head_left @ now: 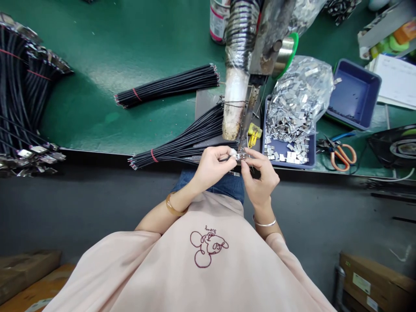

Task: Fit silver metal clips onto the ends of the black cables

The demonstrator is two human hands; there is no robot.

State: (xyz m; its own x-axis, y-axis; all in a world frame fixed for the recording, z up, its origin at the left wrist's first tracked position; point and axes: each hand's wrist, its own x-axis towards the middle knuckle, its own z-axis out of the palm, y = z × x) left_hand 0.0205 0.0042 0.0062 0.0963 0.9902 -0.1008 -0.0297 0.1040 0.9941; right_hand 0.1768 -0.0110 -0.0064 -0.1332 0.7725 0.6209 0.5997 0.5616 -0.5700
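Head view, clock centred on the two hands. Left hand [212, 168]: fingers pinched on one black wire [224, 159], a white scrap [233, 152] at their tips, perhaps a finger cover. Right hand [261, 177]: fingers narrow, tips up against a small connector [241, 156]; I cannot tell whether they grip it. Wire and connector sit together at the hub, by the near edge of the tabletop [97, 117].

Progress, as I judge it: partway. Far bundles [14, 73], between 9 and 10 o'clock, show metal pieces at their ends; I count those as done. Fanned bundle [186, 138], near 10 o'clock, and upper bundle [167, 86], between 10 and 11, show no metal on the ends I can see; I log both as left. Plenty of loose pieces remain in the tray [312, 149] at 3 o'clock and the bag [302, 82] at 2.

Poorly seen: the join itself, covered by fingertips and too small for me to read. At 12 o'clock the hose [234, 99] masks the fanned bundle's right end; the metal arm [251, 108] beside it runs down toward the connector, its tip unclear. Far bundles are cut off at the frame's 9 o'clock edge.
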